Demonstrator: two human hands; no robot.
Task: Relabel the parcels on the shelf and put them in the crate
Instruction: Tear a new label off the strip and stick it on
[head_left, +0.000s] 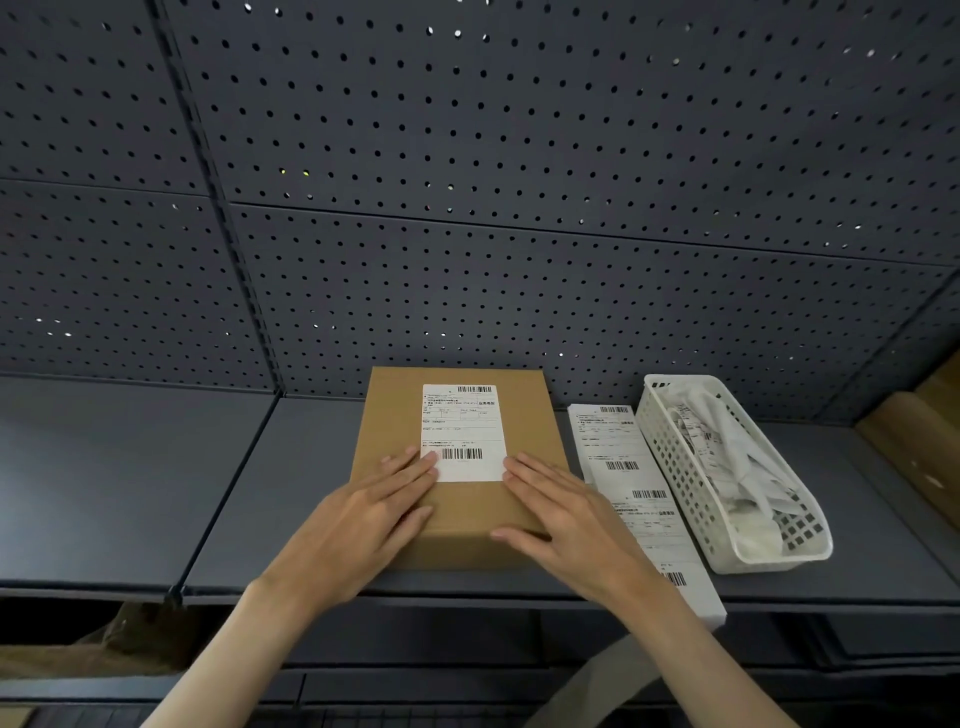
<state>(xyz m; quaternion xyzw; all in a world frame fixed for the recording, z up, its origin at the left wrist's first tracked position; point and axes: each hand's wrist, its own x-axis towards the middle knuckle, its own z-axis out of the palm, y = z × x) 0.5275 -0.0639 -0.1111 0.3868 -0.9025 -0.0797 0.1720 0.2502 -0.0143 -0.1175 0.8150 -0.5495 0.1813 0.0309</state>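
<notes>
A: Parcel (457, 467), brown cardboard, flat on the grey shelf (311, 467) in the head view, back edge near the pegboard wall (519, 260).

B: Label?

A: White label (462, 432) stuck on the parcel's top face, barcodes at its top and bottom.

B: Left hand?

A: Left hand (363, 514) flat on the parcel, fingers straight and together, fingertips touching the label's lower left corner. Holding nothing.

B: Right hand?

A: Right hand (563, 512) flat as well, fingers straight, tips just at the label's lower right edge, thumb across the parcel's near edge. Holding nothing.

B: Beside the parcel?

A: Strip of labels (644, 499) lying just right of the parcel, partly under the right wrist, near end past the shelf's front edge. White perforated basket (691, 467) touching the strip's right side, crumpled white paper (727, 447) inside. Brown cardboard (914, 426) at the far right edge, cut off by the frame.
</notes>
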